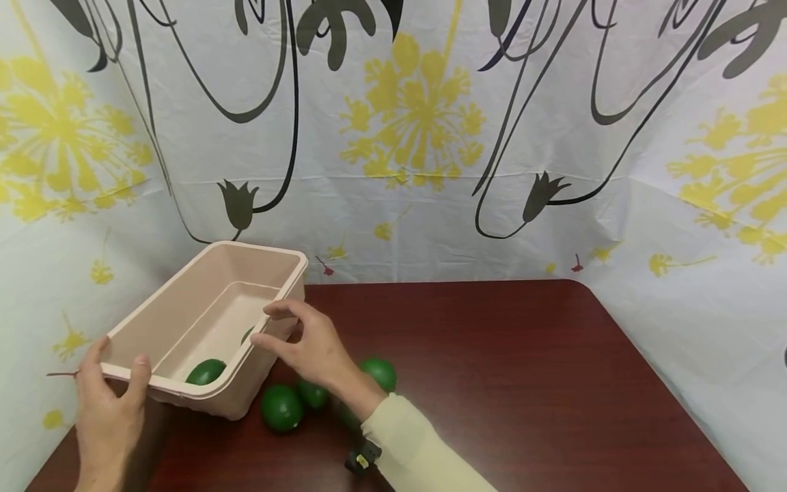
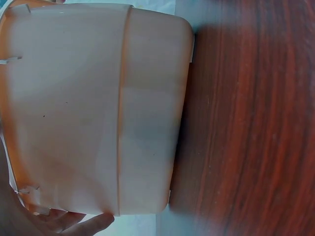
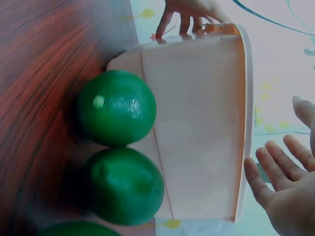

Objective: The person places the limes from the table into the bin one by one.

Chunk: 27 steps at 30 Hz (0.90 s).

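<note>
A beige plastic bin (image 1: 184, 287) stands tilted on the table, its opening facing up. My left hand (image 1: 113, 403) grips its near left corner, thumb over the rim and fingers along the outer side. In the left wrist view, fingers of the left hand (image 2: 74, 223) show beside the bin wall. My right hand (image 1: 316, 345) is at the right rim with fingers spread, nothing between them; its fingertips are right by the rim in the right wrist view. A green lime (image 1: 206, 372) lies inside the bin, and another is mostly hidden behind the right wall.
Several limes lie on the dark red table (image 1: 492, 369) beside the bin, among them a near lime (image 1: 282, 408) and a farther lime (image 1: 378, 372), partly under the right forearm. A patterned white cloth (image 1: 418, 225) hangs behind and at both sides.
</note>
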{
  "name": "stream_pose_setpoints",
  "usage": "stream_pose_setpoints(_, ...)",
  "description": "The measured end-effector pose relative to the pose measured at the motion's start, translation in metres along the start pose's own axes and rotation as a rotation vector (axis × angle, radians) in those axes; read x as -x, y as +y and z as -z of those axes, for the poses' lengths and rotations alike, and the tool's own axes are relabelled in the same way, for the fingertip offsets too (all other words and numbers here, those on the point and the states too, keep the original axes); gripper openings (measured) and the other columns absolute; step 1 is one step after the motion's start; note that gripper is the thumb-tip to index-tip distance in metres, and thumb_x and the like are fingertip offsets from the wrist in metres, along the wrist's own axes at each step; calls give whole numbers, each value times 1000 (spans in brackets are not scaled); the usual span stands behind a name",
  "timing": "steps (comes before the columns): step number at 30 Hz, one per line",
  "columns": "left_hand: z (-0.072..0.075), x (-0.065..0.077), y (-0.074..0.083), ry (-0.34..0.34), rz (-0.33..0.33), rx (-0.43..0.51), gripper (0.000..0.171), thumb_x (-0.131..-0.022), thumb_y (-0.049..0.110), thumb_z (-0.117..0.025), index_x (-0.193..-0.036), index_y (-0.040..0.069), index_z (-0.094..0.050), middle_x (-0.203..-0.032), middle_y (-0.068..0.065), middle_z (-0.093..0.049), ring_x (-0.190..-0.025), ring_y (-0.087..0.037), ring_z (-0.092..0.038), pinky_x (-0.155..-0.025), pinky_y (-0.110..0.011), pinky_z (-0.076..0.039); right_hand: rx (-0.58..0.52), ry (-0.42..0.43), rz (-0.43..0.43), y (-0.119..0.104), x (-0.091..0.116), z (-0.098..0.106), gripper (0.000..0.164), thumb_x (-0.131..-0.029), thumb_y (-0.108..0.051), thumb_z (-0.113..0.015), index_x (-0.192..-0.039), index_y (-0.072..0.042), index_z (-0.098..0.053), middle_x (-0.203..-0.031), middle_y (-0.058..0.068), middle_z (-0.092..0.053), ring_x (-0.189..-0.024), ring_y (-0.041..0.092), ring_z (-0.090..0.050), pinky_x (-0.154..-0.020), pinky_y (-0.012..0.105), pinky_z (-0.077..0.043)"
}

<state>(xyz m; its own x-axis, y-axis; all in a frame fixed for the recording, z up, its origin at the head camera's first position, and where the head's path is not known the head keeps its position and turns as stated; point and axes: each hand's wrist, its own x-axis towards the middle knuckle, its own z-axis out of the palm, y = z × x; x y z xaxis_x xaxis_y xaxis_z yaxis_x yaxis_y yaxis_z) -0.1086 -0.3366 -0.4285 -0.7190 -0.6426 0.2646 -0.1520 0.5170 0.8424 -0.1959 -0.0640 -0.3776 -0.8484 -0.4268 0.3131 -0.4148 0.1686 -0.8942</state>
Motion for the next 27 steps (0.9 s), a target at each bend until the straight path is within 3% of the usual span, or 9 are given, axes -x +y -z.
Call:
stream_pose_setpoints(3, 0, 0, 0, -2, -1, 5, 74, -100, 37, -54, -166, 21, -24, -169, -21, -27, -159, -41, -24, -131, -53, -16, 17, 5, 18, 2, 1, 5, 41, -90, -33, -82, -127, -21, -70, -124, 1, -72, -99, 20, -71, -82, 19, -56)
stream_pose_setpoints(9, 0, 0, -1, 1, -5, 10, 74, -100, 36, -54, -166, 21, -24, -170, -21, -27, -160, -38, -23, -132, -49, -14, 12, 8, 16, 8, 5, 16, 41, -90, -32, -82, -127, -17, -69, -121, 6, -72, -92, 5, -66, -84, 20, -56)
stream_pose_setpoints(17, 1, -1, -1, -6, 0, 12, 74, -100, 36, -53, -166, 22, -24, -171, -18, -25, -161, -35, -21, -132, -47, -13, 11, 24, -35, 17, 11, 30, 36, -91, -38, -79, -124, -25, -70, -120, -7, -71, -100, 12, -70, -86, 22, -56)
stream_pose_setpoints(23, 0, -1, -1, -1, -7, 22, 73, -100, 35, -54, -166, 22, -25, -171, -18, -26, -161, -35, -21, -132, -45, -13, 29, 69, -37, 25, 14, 40, 33, -91, -35, -80, -120, -24, -71, -118, -3, -73, -107, 27, -71, -93, 37, -58)
stream_pose_setpoints(27, -1, -1, -1, 1, -5, 15, 73, -100, 35, -53, -166, 22, -24, -171, -18, -26, -161, -35, -22, -132, -46, -13, 39, 80, -50, 31, 16, 47, 33, -91, -35, -80, -120, -23, -71, -119, -3, -72, -107, 25, -71, -96, 45, -58)
